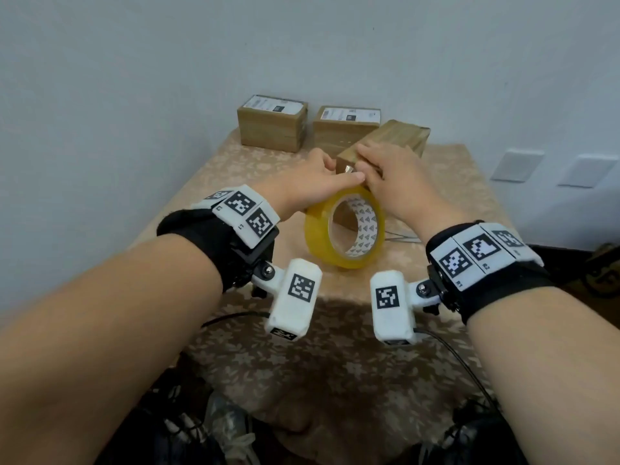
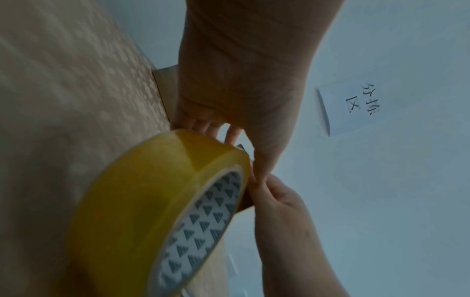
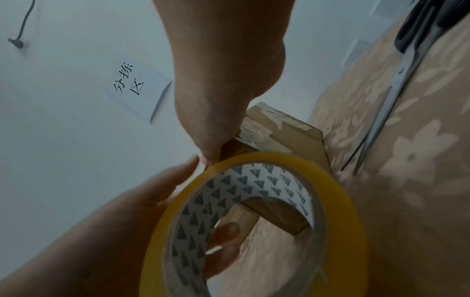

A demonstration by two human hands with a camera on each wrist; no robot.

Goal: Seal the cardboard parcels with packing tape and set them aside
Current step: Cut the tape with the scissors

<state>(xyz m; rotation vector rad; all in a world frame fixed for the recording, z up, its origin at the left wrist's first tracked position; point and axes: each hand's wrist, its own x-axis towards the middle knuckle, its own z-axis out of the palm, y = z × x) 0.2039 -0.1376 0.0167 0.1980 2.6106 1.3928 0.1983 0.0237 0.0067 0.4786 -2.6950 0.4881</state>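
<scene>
A long cardboard parcel (image 1: 392, 135) lies slantwise on the cloth-covered table (image 1: 335, 357). A yellow tape roll (image 1: 318, 229) stands on edge against its near end. My left hand (image 1: 302, 182) holds the roll, its thumb along the top. In the right wrist view one of its fingers (image 3: 223, 231) shows through the core. My right hand (image 1: 399, 182) lies flat on the parcel's top, the thumb (image 3: 211, 152) pressing at the near edge beside the left thumb. The tape's free end is hidden under the hands.
Two labelled parcels (image 1: 271, 125) (image 1: 345, 129) stand side by side at the table's far edge by the wall. Scissors (image 3: 381, 120) lie on the cloth to the right of the roll. Cables and shoes lie below the table's near edge.
</scene>
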